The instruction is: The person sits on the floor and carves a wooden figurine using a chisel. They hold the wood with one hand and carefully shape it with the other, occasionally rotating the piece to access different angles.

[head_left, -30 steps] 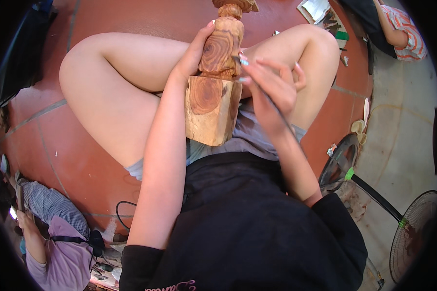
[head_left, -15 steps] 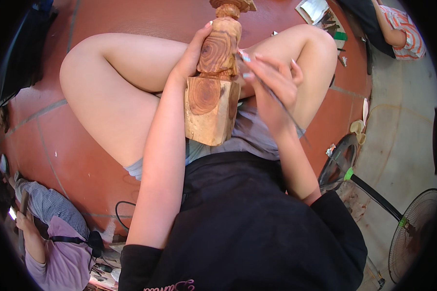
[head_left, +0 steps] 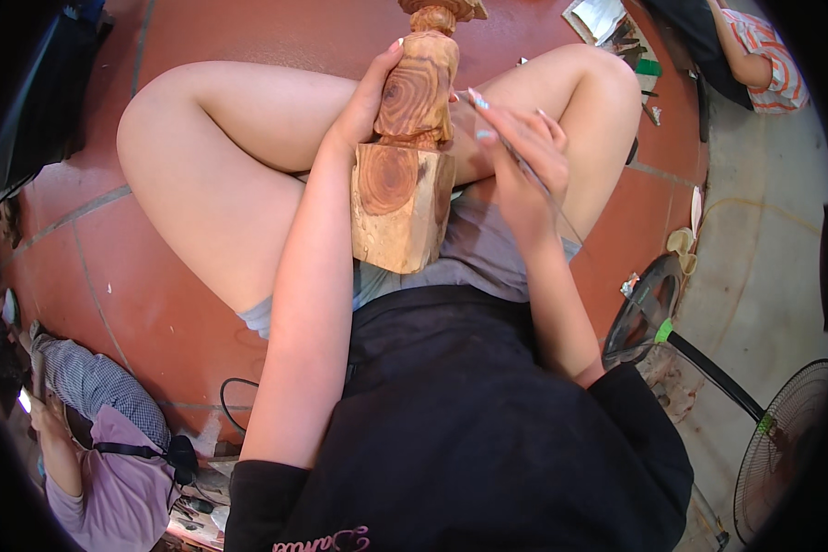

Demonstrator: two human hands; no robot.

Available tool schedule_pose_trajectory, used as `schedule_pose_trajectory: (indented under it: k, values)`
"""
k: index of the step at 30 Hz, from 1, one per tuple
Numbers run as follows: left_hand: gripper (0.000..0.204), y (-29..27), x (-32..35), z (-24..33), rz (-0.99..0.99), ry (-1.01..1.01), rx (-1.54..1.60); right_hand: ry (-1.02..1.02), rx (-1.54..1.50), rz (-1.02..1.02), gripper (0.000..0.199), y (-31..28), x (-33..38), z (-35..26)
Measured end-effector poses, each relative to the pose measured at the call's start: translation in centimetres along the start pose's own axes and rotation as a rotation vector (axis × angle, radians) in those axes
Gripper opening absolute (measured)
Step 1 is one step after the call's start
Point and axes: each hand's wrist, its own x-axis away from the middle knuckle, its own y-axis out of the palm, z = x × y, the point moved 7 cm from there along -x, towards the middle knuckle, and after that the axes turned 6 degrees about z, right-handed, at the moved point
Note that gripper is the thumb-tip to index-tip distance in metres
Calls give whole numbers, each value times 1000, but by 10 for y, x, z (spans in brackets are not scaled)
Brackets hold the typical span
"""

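Note:
A carved wooden post [head_left: 400, 198] with swirling grain and a squared block at its near end stands out over my lap. My left hand [head_left: 363, 103] is closed round its left side, just above the block; most of its fingers are hidden behind the wood. To the right of the post, my right hand [head_left: 530, 156] pinches a thin, dark, rod-like tool [head_left: 535, 179], too slim to tell its exact kind. Its tip sits near the post's right side, with a small gap showing. The tool's far end runs back along my wrist.
My bent legs [head_left: 202, 175] frame the post on both sides. A standing fan [head_left: 787, 451] is at the lower right. One person [head_left: 120, 469] works at the lower left, another [head_left: 773, 69] at the upper right. Tools and a green brush [head_left: 649, 67] lie on the tiled floor [head_left: 74, 276].
My right hand has shifted slightly to the right with the thin tool, its tip now farther from the wood. The left hand and the post have hardly moved.

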Motion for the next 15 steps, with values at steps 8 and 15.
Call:
schedule_pose_trajectory:
  k: [8,15]
  values:
    - [58,2,0,2,59,22,35,-17,35,0,25,4,15,-9]
    - [55,-3,2,2,83,10,18,-47,16,38,22,11,-15,-1]
